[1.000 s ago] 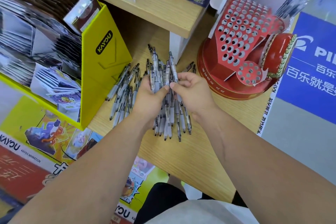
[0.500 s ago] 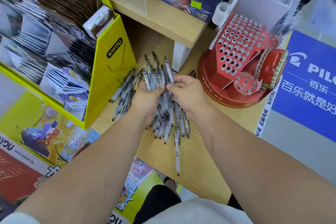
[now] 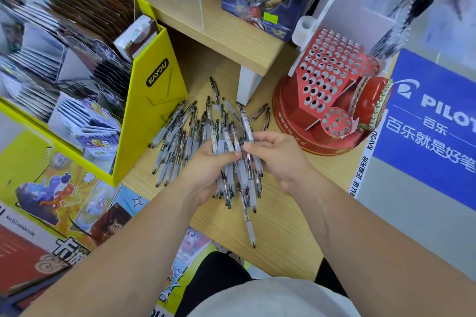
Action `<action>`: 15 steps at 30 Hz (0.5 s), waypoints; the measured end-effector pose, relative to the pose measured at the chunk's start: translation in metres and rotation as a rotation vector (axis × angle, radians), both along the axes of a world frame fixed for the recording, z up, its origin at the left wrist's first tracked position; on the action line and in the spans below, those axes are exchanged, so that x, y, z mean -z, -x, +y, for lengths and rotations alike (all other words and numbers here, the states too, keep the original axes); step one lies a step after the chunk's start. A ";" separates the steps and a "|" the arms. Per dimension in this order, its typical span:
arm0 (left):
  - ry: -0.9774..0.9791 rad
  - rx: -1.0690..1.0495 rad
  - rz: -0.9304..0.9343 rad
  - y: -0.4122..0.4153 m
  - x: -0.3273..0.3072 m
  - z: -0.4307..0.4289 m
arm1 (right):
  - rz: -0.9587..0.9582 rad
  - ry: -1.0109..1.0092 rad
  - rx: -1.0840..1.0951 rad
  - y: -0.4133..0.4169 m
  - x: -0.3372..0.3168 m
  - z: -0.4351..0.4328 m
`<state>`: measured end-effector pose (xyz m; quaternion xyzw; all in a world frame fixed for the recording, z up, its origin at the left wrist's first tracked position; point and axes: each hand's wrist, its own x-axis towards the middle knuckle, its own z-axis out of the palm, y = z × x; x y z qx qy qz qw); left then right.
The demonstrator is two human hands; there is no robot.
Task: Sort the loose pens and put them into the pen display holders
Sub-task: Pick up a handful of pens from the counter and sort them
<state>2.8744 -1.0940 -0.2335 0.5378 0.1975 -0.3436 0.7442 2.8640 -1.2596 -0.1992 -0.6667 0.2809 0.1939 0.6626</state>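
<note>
Because too many pens (image 3: 228,140) are gripped fanned in the left hand (image 3: 206,172) while one is pinched by the right hand (image 3: 280,159), some may be dropped short of the red holder (image 3: 296,100) at two o'clock.

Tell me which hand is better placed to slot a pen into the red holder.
Probably the right hand: it pinches one pen and is nearer the holder; the left hand grips the bundle.

The pens (image 3: 177,136) look frosted grey-white with dark tips and clips, though blur hides any print. The pen display holder (image 3: 327,80) is red, dotted with white-ringed holes. The card display stand (image 3: 154,110) is yellow with a black logo, the sign (image 3: 432,121) blue with white lettering, and the tabletop (image 3: 296,213) pale wood grain.
</note>
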 end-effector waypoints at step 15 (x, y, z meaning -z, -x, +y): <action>0.103 -0.043 0.097 0.038 -0.010 -0.047 | 0.011 0.202 0.156 0.034 -0.014 -0.026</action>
